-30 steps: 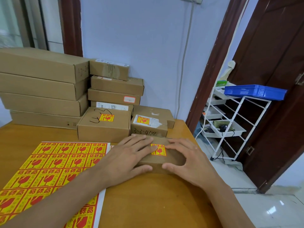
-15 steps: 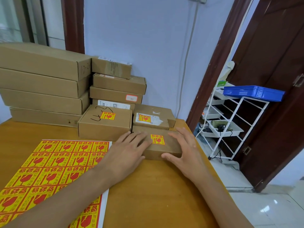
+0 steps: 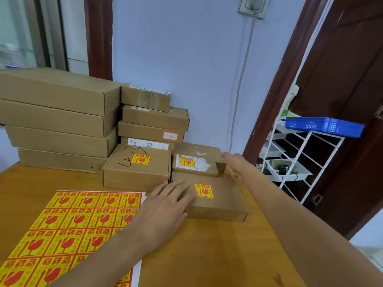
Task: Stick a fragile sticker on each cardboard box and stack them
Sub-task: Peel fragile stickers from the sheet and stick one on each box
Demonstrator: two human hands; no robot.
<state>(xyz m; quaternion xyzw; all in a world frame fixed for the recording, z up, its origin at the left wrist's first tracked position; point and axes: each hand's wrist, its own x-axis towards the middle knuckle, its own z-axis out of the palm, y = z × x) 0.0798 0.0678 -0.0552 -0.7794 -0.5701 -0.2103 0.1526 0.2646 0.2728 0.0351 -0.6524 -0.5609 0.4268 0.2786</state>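
A flat cardboard box [image 3: 219, 200] with a yellow fragile sticker [image 3: 203, 190] lies on the wooden table [image 3: 196, 251], pushed against two other stickered boxes: a taller box [image 3: 136, 172] on the left and a box with a torn label [image 3: 196, 160] behind. My left hand [image 3: 165, 206] rests flat on the flat box's left part, fingers spread. My right hand [image 3: 236, 164] reaches forward with straight fingers to the right end of the torn-label box, holding nothing. A sheet of yellow fragile stickers [image 3: 68, 230] lies at the front left.
Stacks of plain cardboard boxes [image 3: 60, 119] and smaller boxes [image 3: 153, 123] stand against the wall at the back left. To the right, past the table edge, are a white wire rack [image 3: 290, 162] with a blue tray [image 3: 325, 126] and a dark wooden door [image 3: 352, 79].
Both hands pushed the flat stickered box away until it met the other boxes. My right hand then left it and reached forward to the torn-label box; my left hand stayed on it.
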